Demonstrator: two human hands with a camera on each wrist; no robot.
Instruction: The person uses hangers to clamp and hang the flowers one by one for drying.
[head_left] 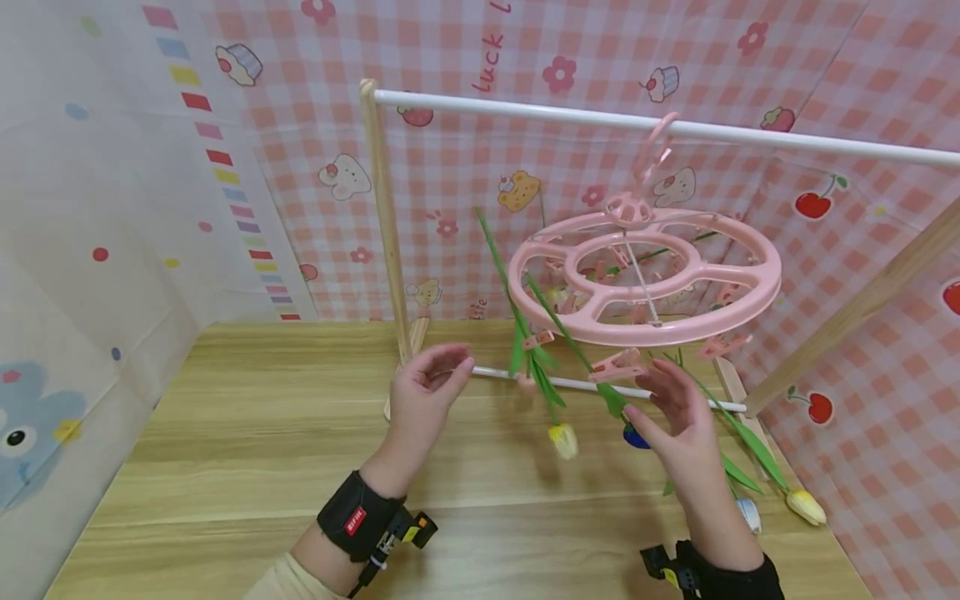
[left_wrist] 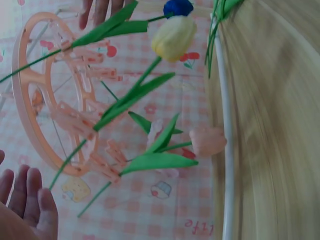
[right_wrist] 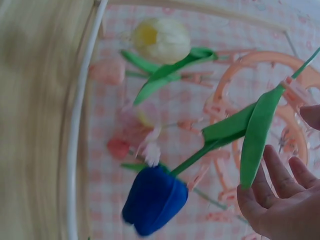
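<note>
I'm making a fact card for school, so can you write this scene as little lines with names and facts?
Rack: white top rail, wooden posts
Hanger: pink ring hanger, hooked over the rail
Clipped blossom-down: pale yellow tulip, blue tulip, pink tulip, others
Table, right side: another yellow tulip
Left hand: holding nothing
Right hand: fingers beside the blue tulip's leaves; can't tell if touching

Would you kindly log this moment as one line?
left hand: empty; right hand: near blue flower; blue flower: clipped, head down; pink hanger: hooked on white rod
</note>
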